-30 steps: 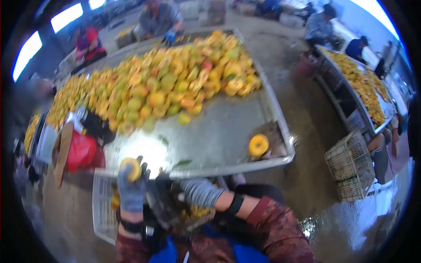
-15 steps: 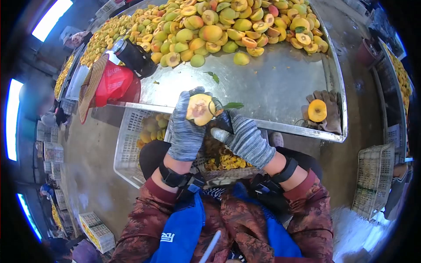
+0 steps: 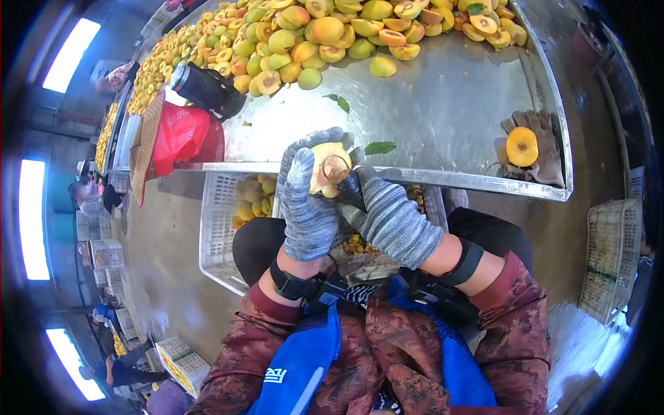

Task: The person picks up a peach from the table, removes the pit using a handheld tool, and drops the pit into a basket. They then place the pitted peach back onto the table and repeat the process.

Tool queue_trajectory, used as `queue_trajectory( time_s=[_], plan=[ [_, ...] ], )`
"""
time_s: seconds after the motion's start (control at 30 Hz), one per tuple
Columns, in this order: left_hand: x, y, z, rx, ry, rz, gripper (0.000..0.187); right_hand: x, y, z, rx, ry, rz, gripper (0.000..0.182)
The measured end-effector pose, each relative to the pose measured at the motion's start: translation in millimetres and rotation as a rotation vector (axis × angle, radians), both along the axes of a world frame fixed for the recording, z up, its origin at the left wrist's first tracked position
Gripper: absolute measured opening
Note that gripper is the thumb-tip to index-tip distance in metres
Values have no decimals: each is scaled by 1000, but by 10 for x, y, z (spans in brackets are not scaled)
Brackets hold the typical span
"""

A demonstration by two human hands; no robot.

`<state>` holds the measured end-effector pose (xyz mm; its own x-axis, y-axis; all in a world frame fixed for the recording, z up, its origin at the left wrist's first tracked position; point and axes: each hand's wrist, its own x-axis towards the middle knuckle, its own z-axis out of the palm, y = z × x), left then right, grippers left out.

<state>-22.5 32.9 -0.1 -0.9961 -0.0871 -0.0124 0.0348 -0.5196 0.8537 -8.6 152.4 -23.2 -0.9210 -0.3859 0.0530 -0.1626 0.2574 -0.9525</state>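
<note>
Both hands wear grey knitted gloves and meet in front of the metal table's near edge. My left hand [image 3: 305,200] is closed round a pale yellow halved fruit [image 3: 328,168], its cut face turned up. My right hand [image 3: 401,216] grips a black-handled tool [image 3: 351,189], whose thin ring lies against the middle of the cut face. A green leaf [image 3: 380,148] lies on the table just beyond the hands. Below them, partly hidden by my hands, yellow fruit pieces [image 3: 358,245] show in a container.
A fruit pile [image 3: 304,41] covers the far part of the metal table [image 3: 443,117]. On it stand a black flask [image 3: 207,91], a red bag [image 3: 181,138] and brown gloves [image 3: 548,155] with a fruit half [image 3: 522,146]. A white crate [image 3: 223,235] stands below left.
The view has shifted, so the table and crates appear displaced. The ring of the tool now sits further over the fruit's centre, and my left fingers are wrapped further round the fruit.
</note>
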Motion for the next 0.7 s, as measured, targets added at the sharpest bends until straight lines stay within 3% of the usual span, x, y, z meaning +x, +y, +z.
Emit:
queue_trajectory(
  time_s=[0.07,0.13,0.27,0.33,0.43,0.53,0.7],
  plan=[
    [24,-6,-11,42,-26,9,35,14,13,21,16,6,3,43],
    [49,-60,-59,-225,92,-3,47,28,-20,-59,-52,88,-24,44],
    [122,-48,-11,-260,34,12,50,83,-28,-43,-72,16,-34,41],
    [123,18,30,-207,124,103,34,85,-5,73,-19,-30,-7,45],
    [143,-3,13,-264,122,107,34,96,9,114,21,-142,37,50],
    [158,11,17,-363,218,93,35,110,3,43,-86,73,5,46],
    [171,-3,1,-360,212,103,36,101,9,23,-63,-33,59,43]
  ],
)
